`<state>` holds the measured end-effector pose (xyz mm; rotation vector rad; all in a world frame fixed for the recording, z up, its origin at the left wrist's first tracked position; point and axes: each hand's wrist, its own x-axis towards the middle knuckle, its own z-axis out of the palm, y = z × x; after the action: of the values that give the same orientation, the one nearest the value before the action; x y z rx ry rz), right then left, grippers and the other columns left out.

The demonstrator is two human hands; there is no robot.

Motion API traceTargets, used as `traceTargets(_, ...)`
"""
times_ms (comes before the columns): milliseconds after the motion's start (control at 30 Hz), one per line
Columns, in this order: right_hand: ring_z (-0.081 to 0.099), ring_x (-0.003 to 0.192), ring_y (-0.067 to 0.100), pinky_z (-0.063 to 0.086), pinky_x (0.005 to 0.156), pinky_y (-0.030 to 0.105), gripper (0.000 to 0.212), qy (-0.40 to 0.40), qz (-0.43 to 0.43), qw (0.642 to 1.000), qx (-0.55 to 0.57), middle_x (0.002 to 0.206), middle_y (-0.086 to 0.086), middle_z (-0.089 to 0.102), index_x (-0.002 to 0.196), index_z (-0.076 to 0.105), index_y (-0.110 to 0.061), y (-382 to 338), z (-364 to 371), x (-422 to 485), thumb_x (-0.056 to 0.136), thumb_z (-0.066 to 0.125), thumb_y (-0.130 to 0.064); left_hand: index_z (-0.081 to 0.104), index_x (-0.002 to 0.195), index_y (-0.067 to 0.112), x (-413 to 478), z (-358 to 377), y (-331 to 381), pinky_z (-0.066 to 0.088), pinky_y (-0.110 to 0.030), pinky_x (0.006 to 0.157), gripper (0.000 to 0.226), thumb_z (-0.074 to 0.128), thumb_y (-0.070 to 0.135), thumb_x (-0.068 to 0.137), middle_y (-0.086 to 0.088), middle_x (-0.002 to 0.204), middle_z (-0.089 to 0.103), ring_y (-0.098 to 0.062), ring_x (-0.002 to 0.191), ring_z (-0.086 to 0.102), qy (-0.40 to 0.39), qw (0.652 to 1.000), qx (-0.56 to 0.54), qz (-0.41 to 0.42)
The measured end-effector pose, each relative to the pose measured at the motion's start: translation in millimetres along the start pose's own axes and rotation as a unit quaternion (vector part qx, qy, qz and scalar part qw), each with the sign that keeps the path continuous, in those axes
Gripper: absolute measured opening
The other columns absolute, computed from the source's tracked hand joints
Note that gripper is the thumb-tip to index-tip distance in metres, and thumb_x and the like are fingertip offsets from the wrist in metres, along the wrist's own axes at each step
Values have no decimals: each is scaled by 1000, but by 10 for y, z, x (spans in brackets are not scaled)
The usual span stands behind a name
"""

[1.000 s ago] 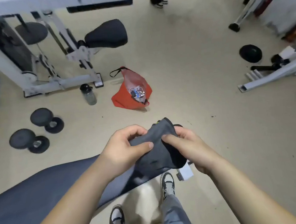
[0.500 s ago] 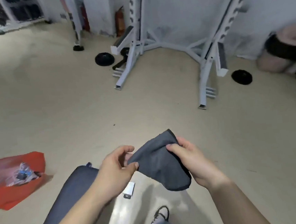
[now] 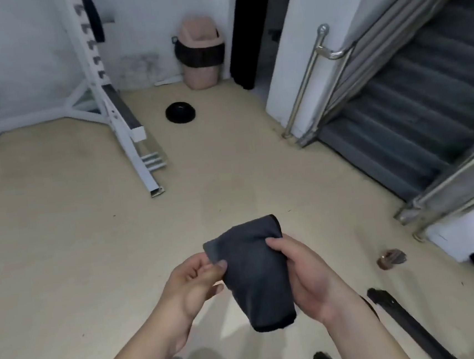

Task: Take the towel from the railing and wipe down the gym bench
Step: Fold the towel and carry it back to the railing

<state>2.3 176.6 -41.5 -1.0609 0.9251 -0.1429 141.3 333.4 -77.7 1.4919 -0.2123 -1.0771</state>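
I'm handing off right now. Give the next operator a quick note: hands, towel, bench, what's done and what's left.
Left hand: grip pinching the towel's upper left corner.
Right hand: grip closed along the towel's right side.
Towel: dark grey, folded, held in the air above the floor, already off any railing.
Railing: steel, by the stairs ahead on the right.
Bench: not in view, so whether it has been wiped cannot be told.
Left: find the bench and wipe it unless that is finished.

We see a soft, matt gray cloth towel (image 3: 256, 273). The railing (image 3: 310, 68) at two o'clock is shiny metal. The floor (image 3: 78, 252) looks smooth and dull. The pink bin (image 3: 200, 58) looks like plastic.
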Motion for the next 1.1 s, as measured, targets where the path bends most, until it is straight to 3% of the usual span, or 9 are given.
traceTargets(133,76,112,21,54,102,42,30,77,-25,996,44,120,6,80,126,72,-15,-333,-317,294,107,53,-27,73,122,11,705,328,441,57,-48,99,41,74,18,81,-13,120,77,-30,111,74,-132,991,-18,-11)
traceTargets(233,76,112,20,55,102,43,30,134,-47,988,58,120,4,80,128,71,-16,-617,-400,594,108,53,-30,70,127,14,1279,496,815,56,-51,99,35,71,9,92,-9,122,77,-28,114,73,-222,975,18,-15)
traceTargets(300,76,112,23,56,101,45,31,178,-53,978,99,120,5,80,129,70,-16,-814,-461,793,107,55,-33,68,125,15,1678,630,1072,56,-51,98,39,73,4,88,-10,121,77,-28,112,74,-262,964,44,-18)
traceTargets(467,75,114,28,52,109,54,32,295,-69,924,232,117,8,81,126,71,-16,-1229,-711,1083,107,56,-37,72,119,24,2401,1142,1605,56,-43,88,46,72,10,75,-12,118,76,-29,107,74,-354,931,83,-38)
traceTargets(600,76,109,34,53,105,60,30,370,-79,877,296,113,11,81,122,69,-18,-1443,-1133,1176,106,55,-39,68,127,36,2774,1811,1781,55,-54,102,54,70,11,79,-6,124,74,-28,116,71,-454,876,150,-56)
traceTargets(700,78,104,35,57,98,59,29,424,-94,840,326,110,14,82,123,68,-16,-1546,-1582,1279,107,55,-37,65,129,44,3041,2409,1781,55,-56,103,61,69,8,80,0,124,74,-26,117,71,-515,831,203,-61)
traceTargets(800,79,100,33,61,91,54,28,455,-99,811,355,108,14,82,123,68,-15,-1643,-2136,1418,107,56,-35,66,126,45,3346,3079,1767,57,-54,101,58,68,6,83,0,123,74,-24,115,72,-536,808,238,-59)
traceTargets(933,80,99,30,63,79,45,29,451,-103,801,379,111,12,82,125,69,-16,-1890,-2958,1656,106,57,-35,68,122,41,3777,4009,1817,55,-55,102,54,70,10,78,-6,119,75,-27,113,72,-518,816,249,-66)
traceTargets(1100,78,107,30,62,91,48,34,439,-93,813,372,117,11,80,132,65,-18,-2314,-4006,2034,105,60,-37,72,118,40,4385,5071,1942,58,-48,97,51,65,-3,90,-11,116,75,-28,107,75,-494,823,270,-78)
